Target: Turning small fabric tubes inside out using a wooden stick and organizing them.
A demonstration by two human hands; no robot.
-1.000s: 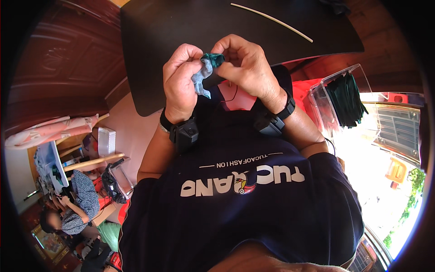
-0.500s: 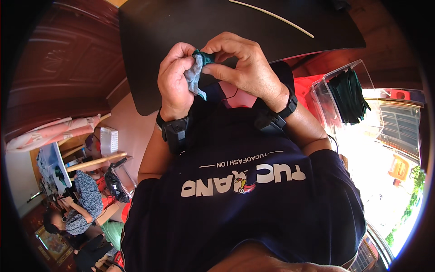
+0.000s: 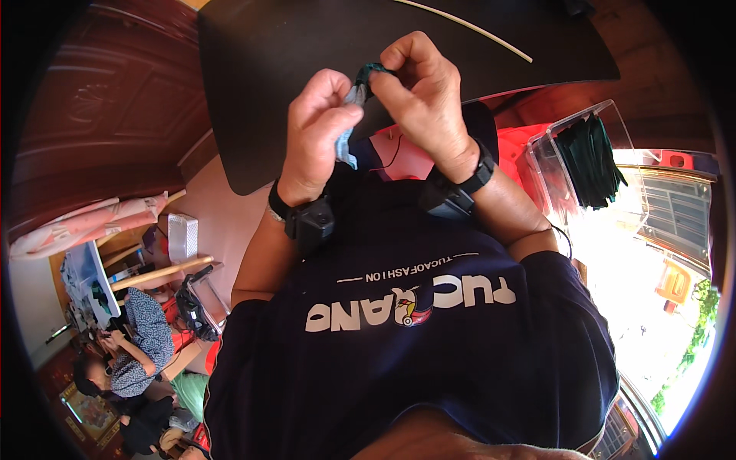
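Note:
Between my two hands, over the near part of the black table [image 3: 261, 84], is a small piece of fabric [image 3: 346, 149], dark green at its upper end and pale grey-blue below. My left hand [image 3: 313, 134] pinches its grey-blue part between thumb and fingers, and a loose tail hangs under the thumb. With thumb and forefinger, my right hand [image 3: 429, 103] grips the dark green end. The cloth is bunched and twisted where it runs from one hand to the other. Parts of it are hidden by my fingers.
A thin pale rod [image 3: 475, 29] lies across the far side of the table. To the right, a clear plastic box [image 3: 553, 170] holds dark green fabric strips [image 3: 589, 161]. At the lower left another person [image 3: 146, 337] sits by a light tray [image 3: 86, 280].
Both hands have moved up and away from me, the left also rightward. The cloth went with them and is now drawn out more between them, with its green end higher.

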